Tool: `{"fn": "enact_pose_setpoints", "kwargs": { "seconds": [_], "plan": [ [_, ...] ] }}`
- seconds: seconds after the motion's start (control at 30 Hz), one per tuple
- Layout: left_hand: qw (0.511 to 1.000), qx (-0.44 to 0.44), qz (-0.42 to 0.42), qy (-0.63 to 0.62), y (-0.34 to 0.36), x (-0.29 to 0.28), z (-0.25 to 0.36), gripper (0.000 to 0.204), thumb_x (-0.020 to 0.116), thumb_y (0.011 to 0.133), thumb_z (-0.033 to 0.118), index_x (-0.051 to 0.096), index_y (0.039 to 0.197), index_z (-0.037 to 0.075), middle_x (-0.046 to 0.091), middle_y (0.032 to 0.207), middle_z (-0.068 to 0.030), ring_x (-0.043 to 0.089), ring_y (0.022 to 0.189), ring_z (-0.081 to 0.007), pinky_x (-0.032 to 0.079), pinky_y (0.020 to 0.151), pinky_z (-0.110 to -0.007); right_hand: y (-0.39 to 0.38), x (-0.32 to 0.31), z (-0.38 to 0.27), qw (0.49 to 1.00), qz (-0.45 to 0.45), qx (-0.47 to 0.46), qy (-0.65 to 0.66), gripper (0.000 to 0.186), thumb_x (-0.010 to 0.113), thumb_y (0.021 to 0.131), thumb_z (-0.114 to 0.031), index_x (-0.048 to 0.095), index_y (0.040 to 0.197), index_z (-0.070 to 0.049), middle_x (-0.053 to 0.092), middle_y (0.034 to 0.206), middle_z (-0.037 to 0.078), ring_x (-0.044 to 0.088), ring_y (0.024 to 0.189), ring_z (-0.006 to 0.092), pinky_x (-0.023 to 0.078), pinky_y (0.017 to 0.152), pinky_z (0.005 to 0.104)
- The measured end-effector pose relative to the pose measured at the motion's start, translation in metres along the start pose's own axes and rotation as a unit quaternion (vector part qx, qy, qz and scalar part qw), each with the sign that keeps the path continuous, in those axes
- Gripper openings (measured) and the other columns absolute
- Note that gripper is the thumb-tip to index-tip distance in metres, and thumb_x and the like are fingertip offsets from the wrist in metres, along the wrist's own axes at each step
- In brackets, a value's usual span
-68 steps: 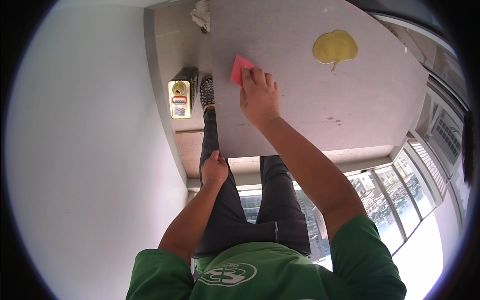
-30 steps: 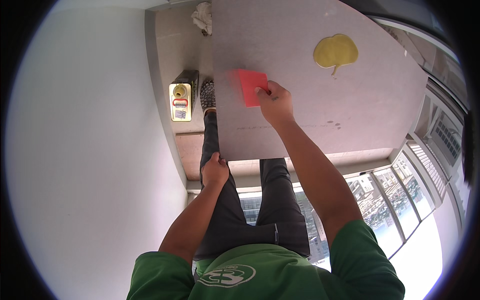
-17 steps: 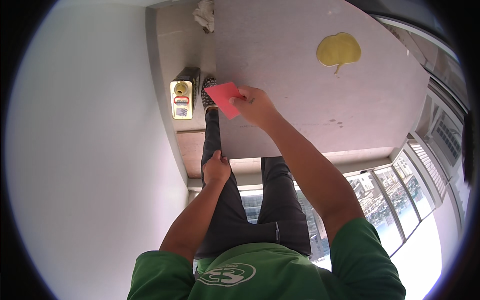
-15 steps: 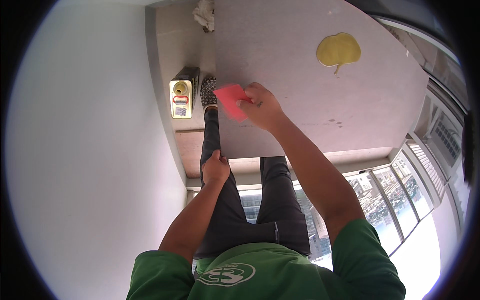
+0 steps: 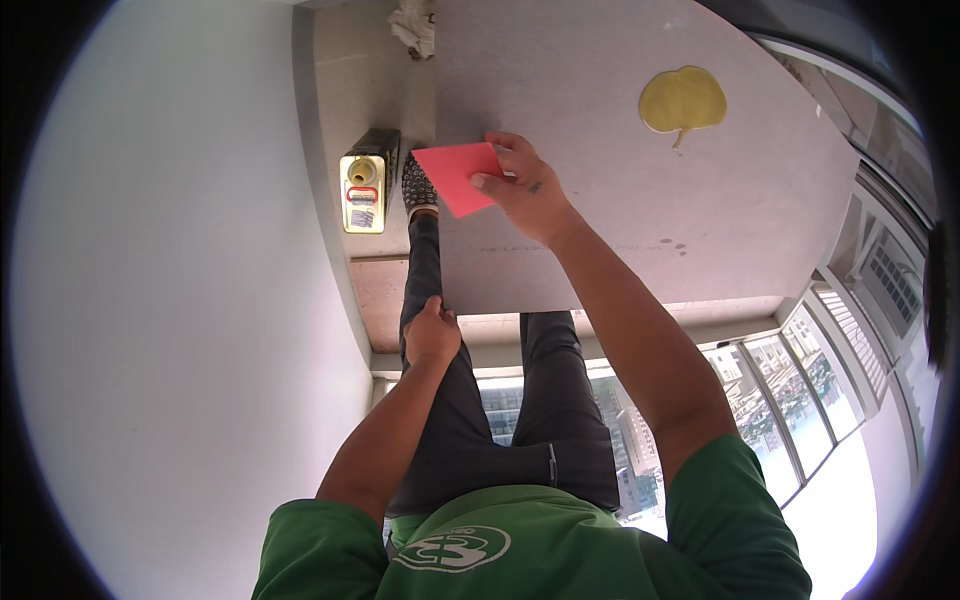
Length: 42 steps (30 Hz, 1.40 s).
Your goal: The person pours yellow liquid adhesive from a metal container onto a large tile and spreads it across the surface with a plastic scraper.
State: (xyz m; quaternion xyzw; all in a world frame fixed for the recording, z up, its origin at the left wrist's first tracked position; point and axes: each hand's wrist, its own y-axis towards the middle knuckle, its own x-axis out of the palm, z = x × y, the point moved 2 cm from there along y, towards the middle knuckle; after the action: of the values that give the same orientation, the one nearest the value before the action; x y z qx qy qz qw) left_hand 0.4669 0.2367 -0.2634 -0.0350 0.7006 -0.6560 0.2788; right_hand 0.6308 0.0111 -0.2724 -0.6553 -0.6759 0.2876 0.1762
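Note:
In my right hand (image 5: 520, 190) a flat red spreader (image 5: 455, 178), a thin four-cornered piece, is pinched between thumb and fingers. It is held over the left side of a large grey board (image 5: 580, 250), near that edge. Whether it touches the board I cannot tell. On the board's far right part lies a yellow puddle (image 5: 684, 100) with a short tail, like glue. My left hand (image 5: 433, 333) is closed against my dark trouser leg at the knee, beside the board's near left corner; what its curled fingers hold, if anything, is hidden.
A rectangular metal can (image 5: 364, 195) with a red handle and round opening stands on the floor left of the board. My patterned shoe (image 5: 418, 185) is between them. A crumpled whitish bag (image 5: 414, 28) lies at the far left. A white wall (image 5: 190, 300) borders the left; windows (image 5: 790, 370) are at right.
My right hand has moved the red spreader a little farther away and to the left, tilting it. My left hand stays at the knee. The yellow puddle looks the same.

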Motion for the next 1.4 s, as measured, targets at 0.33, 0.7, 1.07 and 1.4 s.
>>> {"fn": "enact_pose_setpoints", "kwargs": {
  "seconds": [0.33, 0.7, 1.07, 1.4],
  "plan": [
    [1.000, 0.001, 0.000, 0.009, 0.000, -0.001, 0.002, 0.031, 0.057, 0.095, 0.024, 0.061, 0.124, 0.014, 0.074, 0.105, -0.0118, 0.068, 0.103, -0.0313, 0.043, 0.101, -0.043, 0.003, 0.005, -0.004, 0.997, 0.021, -0.015, -0.075, 0.029, 0.069, 0.089, -0.023, 0.071, 0.110, -0.003, 0.046, 0.146, 0.018, 0.063, 0.111, 0.0277, 0.050, 0.091, 0.0382],
    [1.000, 0.010, -0.003, 0.020, 0.002, 0.000, 0.000, 0.031, 0.057, 0.094, 0.024, 0.060, 0.122, 0.013, 0.073, 0.102, -0.0119, 0.068, 0.102, -0.0319, 0.043, 0.100, -0.044, 0.001, 0.018, -0.007, 0.992, -0.091, 0.087, 0.021, 0.033, 0.072, 0.090, -0.022, 0.068, 0.117, -0.004, 0.063, 0.123, 0.012, 0.061, 0.110, 0.0229, 0.049, 0.093, 0.0371],
    [1.000, 0.011, 0.007, 0.009, 0.000, -0.001, 0.001, 0.034, 0.057, 0.094, 0.024, 0.060, 0.125, 0.012, 0.073, 0.104, -0.0122, 0.069, 0.103, -0.0314, 0.043, 0.101, -0.043, 0.003, 0.005, -0.010, 0.990, -0.031, -0.017, -0.138, 0.023, 0.069, 0.090, -0.021, 0.070, 0.107, -0.005, 0.045, 0.146, 0.014, 0.060, 0.112, 0.0280, 0.050, 0.093, 0.0383],
    [1.000, 0.012, -0.004, 0.013, 0.000, -0.002, 0.000, 0.036, 0.057, 0.094, 0.024, 0.059, 0.128, 0.012, 0.073, 0.106, -0.0121, 0.069, 0.104, -0.0305, 0.043, 0.102, -0.042, 0.010, 0.000, -0.017, 0.958, -0.037, -0.060, -0.279, 0.030, 0.068, 0.091, -0.024, 0.069, 0.116, -0.007, 0.060, 0.127, 0.013, 0.063, 0.109, 0.0261, 0.050, 0.089, 0.0376]
  ]
}}
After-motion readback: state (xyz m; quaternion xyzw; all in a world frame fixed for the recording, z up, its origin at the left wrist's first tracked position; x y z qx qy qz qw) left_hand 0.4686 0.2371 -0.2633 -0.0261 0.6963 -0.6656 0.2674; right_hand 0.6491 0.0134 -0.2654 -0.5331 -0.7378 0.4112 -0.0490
